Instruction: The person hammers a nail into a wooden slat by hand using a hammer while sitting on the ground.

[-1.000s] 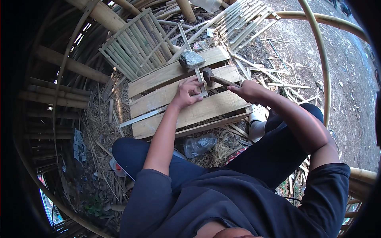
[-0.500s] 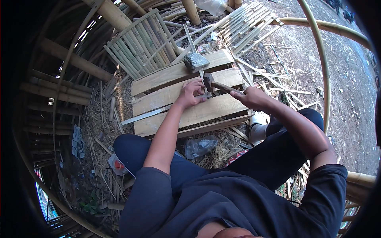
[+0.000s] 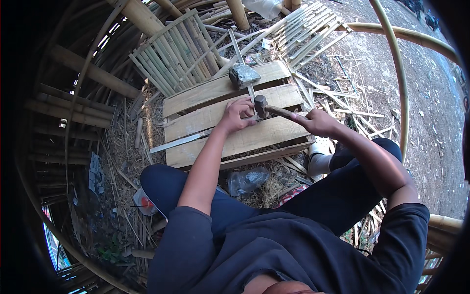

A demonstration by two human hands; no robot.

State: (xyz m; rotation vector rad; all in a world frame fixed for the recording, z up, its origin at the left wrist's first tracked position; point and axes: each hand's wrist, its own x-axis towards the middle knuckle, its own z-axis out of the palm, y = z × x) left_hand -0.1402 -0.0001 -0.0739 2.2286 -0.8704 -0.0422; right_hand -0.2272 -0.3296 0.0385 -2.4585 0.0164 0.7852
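Observation:
My right hand (image 3: 320, 122) is closed round the wooden handle of a hammer (image 3: 281, 112). The hammer's dark head is just right of my left hand's fingertips, over the wooden slatted crate (image 3: 196, 128). My left hand (image 3: 238, 115) is curled and pressing where two thin bamboo strips meet; its fingers hide part of the joint. One bamboo strip (image 3: 182, 141) runs left from under that hand, past the crate's edge. The other strip (image 3: 235, 45) runs away toward the far side, with a rough grey stone (image 3: 244, 75) lying on it. Whether a nail is held cannot be seen.
A bamboo slat panel (image 3: 178, 54) leans behind the crate at the left. Another slatted frame (image 3: 311, 32) lies at the far right. Bamboo scraps litter the ground, and a clear plastic bag (image 3: 248, 181) lies between my legs. A curved bamboo pole (image 3: 399, 73) rises at the right.
The hammer's head has shifted slightly right, away from my left fingertips, and my right hand has moved a little right with it. My left hand keeps its place on the strips.

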